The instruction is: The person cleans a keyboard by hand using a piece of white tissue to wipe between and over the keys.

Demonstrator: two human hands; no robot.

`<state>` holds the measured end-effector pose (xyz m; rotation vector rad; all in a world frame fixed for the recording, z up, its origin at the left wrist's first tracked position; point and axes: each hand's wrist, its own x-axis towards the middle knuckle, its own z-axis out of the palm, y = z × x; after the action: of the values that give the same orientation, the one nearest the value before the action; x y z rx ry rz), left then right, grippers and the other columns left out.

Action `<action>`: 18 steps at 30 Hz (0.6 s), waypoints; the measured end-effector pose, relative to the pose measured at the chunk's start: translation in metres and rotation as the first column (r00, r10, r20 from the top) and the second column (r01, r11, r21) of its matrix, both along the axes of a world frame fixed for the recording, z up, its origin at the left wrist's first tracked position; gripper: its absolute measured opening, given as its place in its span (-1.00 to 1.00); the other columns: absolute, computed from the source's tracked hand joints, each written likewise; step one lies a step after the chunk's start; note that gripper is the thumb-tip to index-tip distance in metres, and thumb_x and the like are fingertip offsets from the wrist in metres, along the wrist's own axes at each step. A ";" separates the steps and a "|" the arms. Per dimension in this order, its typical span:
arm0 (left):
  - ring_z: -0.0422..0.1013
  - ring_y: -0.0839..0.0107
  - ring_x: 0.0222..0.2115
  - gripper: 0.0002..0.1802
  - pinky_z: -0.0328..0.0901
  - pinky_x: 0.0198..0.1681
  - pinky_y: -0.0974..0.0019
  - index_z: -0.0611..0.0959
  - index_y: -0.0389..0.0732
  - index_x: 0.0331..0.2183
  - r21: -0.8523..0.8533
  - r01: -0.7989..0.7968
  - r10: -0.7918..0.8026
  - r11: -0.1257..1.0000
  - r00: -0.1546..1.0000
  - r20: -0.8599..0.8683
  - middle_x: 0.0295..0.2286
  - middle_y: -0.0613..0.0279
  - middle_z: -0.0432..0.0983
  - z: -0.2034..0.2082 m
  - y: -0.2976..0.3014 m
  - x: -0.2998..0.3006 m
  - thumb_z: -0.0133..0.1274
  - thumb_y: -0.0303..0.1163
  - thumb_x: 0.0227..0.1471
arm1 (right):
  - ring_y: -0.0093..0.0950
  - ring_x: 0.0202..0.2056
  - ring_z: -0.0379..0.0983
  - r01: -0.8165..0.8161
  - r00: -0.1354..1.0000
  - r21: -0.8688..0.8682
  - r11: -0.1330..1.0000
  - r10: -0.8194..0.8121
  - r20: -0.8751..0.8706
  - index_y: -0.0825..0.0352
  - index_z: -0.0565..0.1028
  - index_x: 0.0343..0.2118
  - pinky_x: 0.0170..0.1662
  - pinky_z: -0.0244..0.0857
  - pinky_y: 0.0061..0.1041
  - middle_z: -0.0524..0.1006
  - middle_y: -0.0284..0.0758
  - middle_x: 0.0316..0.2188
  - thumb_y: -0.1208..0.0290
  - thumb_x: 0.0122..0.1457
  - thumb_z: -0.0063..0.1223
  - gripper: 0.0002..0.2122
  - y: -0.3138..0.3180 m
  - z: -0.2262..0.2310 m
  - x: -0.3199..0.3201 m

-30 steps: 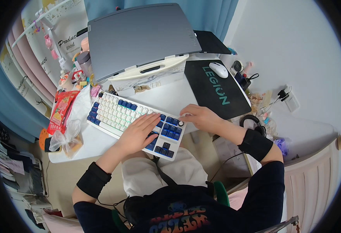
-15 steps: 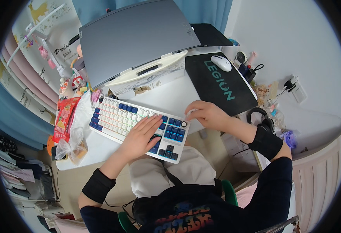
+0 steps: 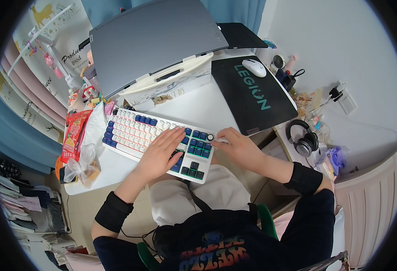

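Note:
A white mechanical keyboard (image 3: 130,131) with white and navy keys lies slanted across the front of the desk, its keys backlit. My left hand (image 3: 166,149) rests on its right-of-middle keys, fingers stretched out together and nothing visible in them. At the keyboard's right edge, beside its round knob (image 3: 210,137), my right hand (image 3: 237,147) is closed on a small white crumpled tissue (image 3: 222,140). The tissue sits close to or against the keyboard's side; exact contact cannot be made out.
A large grey laptop (image 3: 157,40) stands behind the keyboard, near a white box (image 3: 176,88). On a black mouse pad (image 3: 248,108) sits a white mouse (image 3: 254,68). Headphones (image 3: 303,137) lie at the right. A red snack bag (image 3: 75,133) and a tied plastic bag (image 3: 84,165) are left.
My right hand has come down and inward with the tissue, toward the keyboard's right edge below the knob. The left hand stays on the keys. The backlight colour has shifted.

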<state>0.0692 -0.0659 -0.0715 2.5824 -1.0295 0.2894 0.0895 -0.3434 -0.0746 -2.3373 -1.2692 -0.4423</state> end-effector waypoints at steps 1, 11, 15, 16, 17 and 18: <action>0.14 0.13 0.13 -0.46 0.02 0.21 0.10 0.35 -0.33 0.05 -0.007 0.001 -0.001 1.000 1.000 -0.002 0.09 0.03 0.22 0.000 0.000 0.000 -0.01 -0.41 0.00 | -0.33 -0.22 0.37 -0.009 0.999 -0.001 1.000 0.009 -0.040 0.31 0.54 -0.25 -0.26 0.37 -0.47 0.36 -0.26 -0.28 0.61 -0.12 0.08 -0.71 0.000 0.003 0.001; 0.15 0.13 0.12 -0.46 0.01 0.21 0.11 0.34 -0.33 0.05 -0.015 -0.008 0.007 1.000 1.000 -0.002 0.09 0.01 0.23 0.000 -0.001 -0.001 -0.02 -0.41 0.01 | -0.32 -0.22 0.38 0.088 0.975 0.158 0.984 -0.052 -0.216 0.31 0.57 -0.31 -0.18 0.33 -0.43 0.40 -0.26 -0.29 0.70 -0.12 -0.03 -0.72 0.015 -0.006 -0.005; 0.14 0.18 0.13 -0.48 0.01 0.22 0.14 0.35 -0.33 0.04 0.012 -0.011 0.011 1.000 1.000 0.012 0.09 0.07 0.23 0.000 -0.001 -0.001 -0.02 -0.36 0.04 | -0.33 -0.21 0.37 0.063 0.987 0.056 0.996 -0.054 -0.151 0.33 0.57 -0.35 -0.19 0.33 -0.42 0.39 -0.28 -0.32 0.70 -0.12 -0.03 -0.75 0.008 0.007 -0.003; 0.14 0.18 0.13 -0.48 0.02 0.22 0.14 0.36 -0.33 0.04 0.009 -0.012 0.012 1.000 1.000 0.015 0.09 0.07 0.23 0.000 -0.001 -0.001 -0.02 -0.36 0.04 | -0.33 -0.21 0.37 0.019 0.992 0.033 0.999 -0.015 -0.125 0.34 0.57 -0.36 -0.20 0.33 -0.43 0.39 -0.28 -0.32 0.70 -0.11 -0.03 -0.76 0.005 0.009 -0.001; 0.14 0.18 0.13 -0.48 0.02 0.22 0.14 0.36 -0.33 0.04 0.006 -0.014 0.014 1.000 1.000 0.019 0.09 0.06 0.24 0.000 -0.001 -0.001 -0.02 -0.36 0.04 | -0.33 -0.21 0.37 0.018 0.992 0.035 0.999 -0.013 -0.124 0.34 0.57 -0.36 -0.20 0.33 -0.43 0.39 -0.28 -0.32 0.70 -0.11 -0.03 -0.76 0.002 0.009 0.002; 0.14 0.18 0.13 -0.48 0.02 0.22 0.14 0.36 -0.33 0.04 0.002 -0.011 0.010 1.000 1.000 0.021 0.09 0.06 0.24 0.000 -0.001 0.000 -0.02 -0.36 0.04 | -0.34 -0.22 0.37 0.056 0.991 0.055 0.997 -0.048 -0.126 0.33 0.57 -0.36 -0.20 0.33 -0.44 0.39 -0.28 -0.32 0.70 -0.12 -0.02 -0.76 -0.002 0.009 0.005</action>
<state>0.0692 -0.0673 -0.0712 2.5931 -1.0246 0.3193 0.0941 -0.3450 -0.0657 -2.3148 -1.1251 -0.3395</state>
